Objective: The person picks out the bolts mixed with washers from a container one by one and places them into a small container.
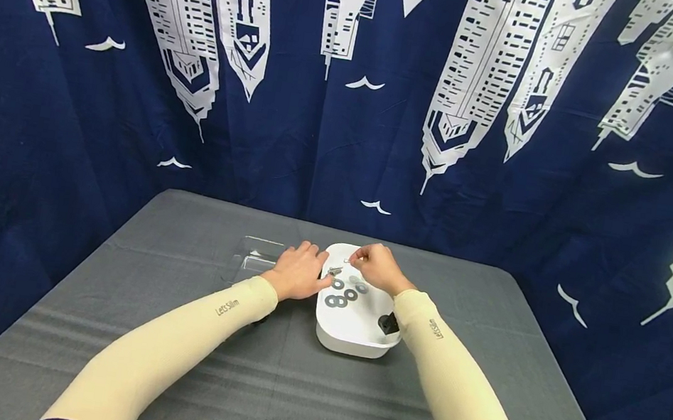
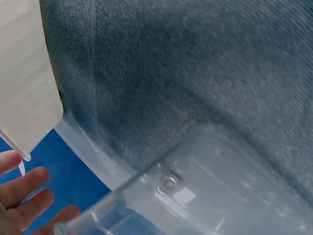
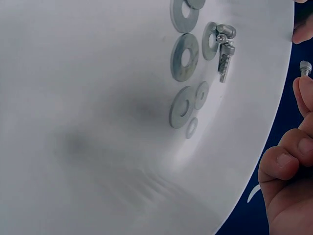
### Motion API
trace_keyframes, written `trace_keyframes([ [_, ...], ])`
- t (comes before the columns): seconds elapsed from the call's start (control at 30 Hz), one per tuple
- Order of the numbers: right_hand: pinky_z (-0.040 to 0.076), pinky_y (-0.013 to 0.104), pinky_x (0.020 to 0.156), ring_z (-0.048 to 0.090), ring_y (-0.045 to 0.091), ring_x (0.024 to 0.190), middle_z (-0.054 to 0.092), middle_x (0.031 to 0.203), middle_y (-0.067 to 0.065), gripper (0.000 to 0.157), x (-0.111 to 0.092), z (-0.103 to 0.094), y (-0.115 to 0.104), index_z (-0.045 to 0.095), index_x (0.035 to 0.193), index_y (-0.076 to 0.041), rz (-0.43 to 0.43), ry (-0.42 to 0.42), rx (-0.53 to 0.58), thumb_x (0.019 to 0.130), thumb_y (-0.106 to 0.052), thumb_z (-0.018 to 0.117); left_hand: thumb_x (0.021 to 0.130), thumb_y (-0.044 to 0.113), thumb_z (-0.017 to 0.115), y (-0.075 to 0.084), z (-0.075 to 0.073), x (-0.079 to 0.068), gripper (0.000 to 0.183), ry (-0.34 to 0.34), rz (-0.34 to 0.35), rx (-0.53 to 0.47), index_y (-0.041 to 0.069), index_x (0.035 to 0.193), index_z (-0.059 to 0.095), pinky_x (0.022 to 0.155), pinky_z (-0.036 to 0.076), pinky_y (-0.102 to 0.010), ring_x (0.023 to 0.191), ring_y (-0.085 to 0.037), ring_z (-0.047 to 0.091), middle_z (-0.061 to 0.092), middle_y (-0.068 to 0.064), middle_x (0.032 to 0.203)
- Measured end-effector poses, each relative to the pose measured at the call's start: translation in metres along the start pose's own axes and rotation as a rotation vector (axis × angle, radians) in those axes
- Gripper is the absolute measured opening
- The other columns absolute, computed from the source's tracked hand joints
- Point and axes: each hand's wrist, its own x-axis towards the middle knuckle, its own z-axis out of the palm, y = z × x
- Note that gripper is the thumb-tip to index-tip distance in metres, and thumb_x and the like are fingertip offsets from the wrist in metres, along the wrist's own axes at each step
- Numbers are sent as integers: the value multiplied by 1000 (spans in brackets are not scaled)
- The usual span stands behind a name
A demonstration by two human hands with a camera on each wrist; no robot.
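Observation:
A white oval tub [image 1: 359, 324] sits between the hands, its floor holding several flat grey washers [image 3: 185, 58] and a small cluster of metal screws [image 3: 225, 54]. Over the tub's far side, my right hand [image 1: 378, 267] pinches a small socket head screw [image 3: 305, 67] between thumb and fingertip, head upward. My left hand [image 1: 298, 271] lies at the tub's left rim with its fingers extended, thumb reaching over the edge. Just left of that hand stands a clear plastic box [image 2: 220, 186], partly hidden by it in the head view. A small round metal piece [image 2: 167, 184] shows through the box.
A black piece [image 1: 388, 323] lies in the tub's near right part, partly covered by the right sleeve. Grey cloth covers the table [image 1: 209, 379]. Behind its far edge hangs a dark blue curtain [image 1: 346, 140] with white building prints.

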Motion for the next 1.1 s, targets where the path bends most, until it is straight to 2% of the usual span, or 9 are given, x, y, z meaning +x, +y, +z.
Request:
trace_keyframes([
  [0.3, 43, 26, 63, 54, 15, 72, 70, 84, 5, 18, 4, -4, -4, 77, 99, 1, -14, -9, 16, 96, -11, 63, 99, 54, 49, -6, -2, 0, 61, 31, 9, 22, 8, 139, 57, 102, 47, -50, 129, -28, 51, 59, -12, 134],
  [0.6, 40, 26, 61, 49, 13, 67, 62, 74, 1, 17, 5, -3, -12, 76, 97, 0, -64, -1, 15, 95, -11, 64, 100, 51, 52, -14, -6, -5, 59, 60, 24, 24, 8, 140, 58, 104, 46, -51, 131, -29, 49, 58, -13, 138],
  [1.1, 44, 27, 65, 55, 14, 72, 70, 83, 5, 15, 13, -1, -29, 77, 95, -3, -104, -2, -10, 95, -12, 64, 98, 52, 53, -37, -13, -18, 61, 109, 6, 49, 9, 141, 57, 103, 44, -52, 133, -28, 48, 57, -12, 138],
])
